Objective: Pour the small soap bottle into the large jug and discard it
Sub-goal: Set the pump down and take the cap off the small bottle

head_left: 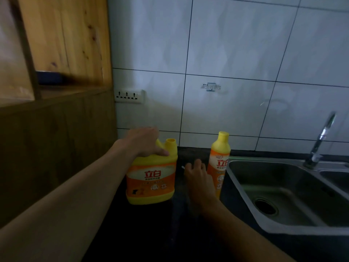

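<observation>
A large yellow and orange soap jug (151,178) stands upright on the dark counter (151,233). My left hand (145,142) is closed around its handle at the top, beside its yellow neck. To the right a small yellow and orange soap bottle (220,157) stands upright with its yellow cap on. My right hand (198,176) is low over the counter between the two containers, right beside the small bottle with its fingers curled downward. A small white bit shows at its fingertips. The back of the hand hides whether anything is held.
A steel sink (238,188) with a drain lies directly right of the small bottle, its faucet (321,138) at the far right. A wooden cabinet (56,129) walls off the left side. A wall socket (129,96) sits on the tiled wall above the jug.
</observation>
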Available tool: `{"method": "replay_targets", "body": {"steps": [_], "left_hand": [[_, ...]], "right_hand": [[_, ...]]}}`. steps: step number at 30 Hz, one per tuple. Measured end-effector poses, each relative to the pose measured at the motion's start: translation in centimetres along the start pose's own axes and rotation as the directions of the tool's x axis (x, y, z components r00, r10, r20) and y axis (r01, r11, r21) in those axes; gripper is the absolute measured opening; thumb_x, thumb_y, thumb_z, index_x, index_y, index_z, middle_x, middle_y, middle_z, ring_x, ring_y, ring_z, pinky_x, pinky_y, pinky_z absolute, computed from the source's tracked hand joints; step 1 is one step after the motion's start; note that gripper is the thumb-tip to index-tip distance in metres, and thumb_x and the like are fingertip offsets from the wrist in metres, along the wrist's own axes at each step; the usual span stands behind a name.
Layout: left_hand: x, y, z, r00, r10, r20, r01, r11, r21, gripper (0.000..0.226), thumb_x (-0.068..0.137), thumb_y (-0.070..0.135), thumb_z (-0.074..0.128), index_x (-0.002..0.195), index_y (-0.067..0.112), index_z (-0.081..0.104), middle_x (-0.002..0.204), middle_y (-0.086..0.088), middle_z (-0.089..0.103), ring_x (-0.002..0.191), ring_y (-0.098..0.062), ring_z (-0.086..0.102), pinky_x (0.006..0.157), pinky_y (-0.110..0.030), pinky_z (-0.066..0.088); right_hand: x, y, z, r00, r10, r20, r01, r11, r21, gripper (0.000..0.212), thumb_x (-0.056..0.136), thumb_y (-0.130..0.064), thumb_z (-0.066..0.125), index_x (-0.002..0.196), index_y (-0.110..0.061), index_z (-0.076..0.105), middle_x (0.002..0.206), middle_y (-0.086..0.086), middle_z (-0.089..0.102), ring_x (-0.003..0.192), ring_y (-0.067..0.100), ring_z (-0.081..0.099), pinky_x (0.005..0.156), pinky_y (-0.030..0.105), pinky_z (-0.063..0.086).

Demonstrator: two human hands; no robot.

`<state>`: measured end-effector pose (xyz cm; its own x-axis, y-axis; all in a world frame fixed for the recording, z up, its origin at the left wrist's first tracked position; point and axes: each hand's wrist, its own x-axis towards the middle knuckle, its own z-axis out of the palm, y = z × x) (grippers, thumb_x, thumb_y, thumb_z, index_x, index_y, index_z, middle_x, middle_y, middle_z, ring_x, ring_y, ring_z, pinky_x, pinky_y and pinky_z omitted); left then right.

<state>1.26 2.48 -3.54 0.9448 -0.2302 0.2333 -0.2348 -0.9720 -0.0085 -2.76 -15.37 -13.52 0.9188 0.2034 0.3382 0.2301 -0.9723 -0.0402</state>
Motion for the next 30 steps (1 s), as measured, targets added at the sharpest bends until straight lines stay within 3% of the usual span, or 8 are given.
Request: {"method": "replay_targets", "body": {"steps": [5,13,17,20,23,27,30], "left_hand": [[0.2,-0.1,0.2,1.000,-0.006,0.010,0.007,1.000,-0.010,0.072,0.069,0.072,0.060,0.109,0.014,0.046,0.094,0.000,0.050,0.080,-0.020,0.048,0.068,-0.033,0.037],[0.2,-0.1,0.1,1.000,-0.017,0.010,0.017,1.000,0.010,0.071,0.069,0.072,0.060,0.106,0.014,0.043,0.094,0.001,0.047,0.080,-0.020,0.047,0.068,-0.034,0.037],[0.2,-0.1,0.2,1.000,-0.021,-0.004,0.021,1.000,0.008,0.075,0.068,0.073,0.060,0.110,0.013,0.046,0.108,-0.005,0.058,0.085,-0.021,0.050,0.072,-0.035,0.040],[-0.1,0.2,0.4,0.999,-0.029,-0.030,0.029,0.999,0.014,0.079,0.069,0.073,0.059,0.117,0.011,0.047,0.122,-0.010,0.057,0.104,-0.028,0.055,0.088,-0.041,0.042],[-0.4,0.5,0.6,0.997,-0.045,-0.057,0.045,0.999,0.000,0.081,0.075,0.070,0.055,0.126,0.008,0.047,0.137,-0.015,0.047,0.123,-0.033,0.044,0.103,-0.046,0.033],[-0.3,0.9,0.5,0.984,-0.114,-0.134,0.089,0.979,-0.182,0.074,0.080,0.061,0.055,0.128,0.005,0.048,0.138,-0.016,0.042,0.124,-0.035,0.041,0.103,-0.047,0.034],[-0.3,1.0,0.0,0.970,-0.150,-0.192,0.096,0.960,-0.265,0.064,0.082,0.053,0.059,0.123,0.005,0.050,0.130,-0.016,0.048,0.114,-0.032,0.049,0.093,-0.043,0.044]], "right_hand": [[-1.1,-0.7,2.0,0.996,0.050,0.076,-0.047,0.998,-0.037,0.039,0.098,-0.013,0.047,0.136,-0.008,0.040,0.140,0.018,0.037,0.127,0.029,0.040,0.087,0.031,0.050],[-2.5,-0.9,4.3,0.971,0.163,0.175,-0.158,0.987,-0.040,0.038,0.094,-0.009,0.055,0.131,-0.008,0.047,0.140,0.018,0.038,0.128,0.031,0.041,0.092,0.033,0.049],[-2.3,-1.3,4.4,0.963,0.194,0.188,-0.190,0.981,-0.040,0.041,0.094,-0.015,0.057,0.133,-0.008,0.046,0.142,0.020,0.036,0.130,0.033,0.040,0.094,0.036,0.049],[-1.7,-1.6,3.4,0.967,0.223,0.124,-0.226,0.974,0.010,0.043,0.094,-0.029,0.056,0.131,-0.010,0.046,0.138,0.019,0.039,0.125,0.032,0.042,0.089,0.034,0.050],[-0.8,-1.5,1.5,0.981,0.194,0.033,-0.196,0.976,0.095,0.040,0.096,-0.030,0.051,0.129,-0.009,0.047,0.134,0.017,0.042,0.121,0.030,0.044,0.087,0.032,0.049],[0.8,-1.1,-2.7,0.972,0.119,-0.204,-0.098,0.989,0.112,0.023,0.096,-0.025,0.047,0.111,-0.008,0.051,0.117,0.016,0.052,0.102,0.026,0.052,0.073,0.028,0.041],[2.4,-0.3,-7.0,0.928,0.112,-0.356,-0.088,0.993,0.084,0.017,0.093,-0.022,0.048,0.105,-0.010,0.051,0.110,0.013,0.052,0.097,0.027,0.053,0.066,0.030,0.036]]}}
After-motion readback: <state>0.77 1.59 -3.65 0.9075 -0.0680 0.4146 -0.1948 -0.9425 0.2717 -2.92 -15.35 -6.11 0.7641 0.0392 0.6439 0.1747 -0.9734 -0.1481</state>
